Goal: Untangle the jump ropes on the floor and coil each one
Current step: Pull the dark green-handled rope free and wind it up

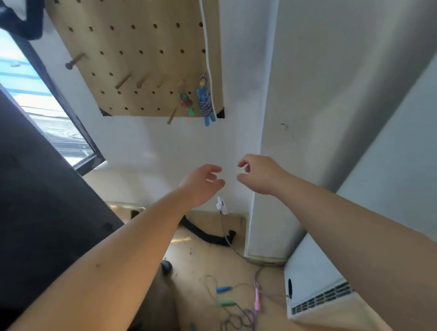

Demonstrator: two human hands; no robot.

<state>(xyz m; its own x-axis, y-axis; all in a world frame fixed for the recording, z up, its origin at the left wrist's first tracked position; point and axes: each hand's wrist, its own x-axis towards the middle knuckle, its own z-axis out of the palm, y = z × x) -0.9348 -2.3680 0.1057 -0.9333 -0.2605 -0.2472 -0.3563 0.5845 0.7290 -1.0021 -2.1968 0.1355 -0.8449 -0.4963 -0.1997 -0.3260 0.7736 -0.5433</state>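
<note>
The tangled jump ropes lie on the floor, low in the view, with a blue handle, a green handle and a pink handle near each other. Higher up, the left hand and the right hand are raised close together before the wall, fingers loosely curled (both hold nothing). Two coiled ropes hang on the pegboard

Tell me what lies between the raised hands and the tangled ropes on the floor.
Head view: a white plug, its cable, then floor down to the ropes.
</note>
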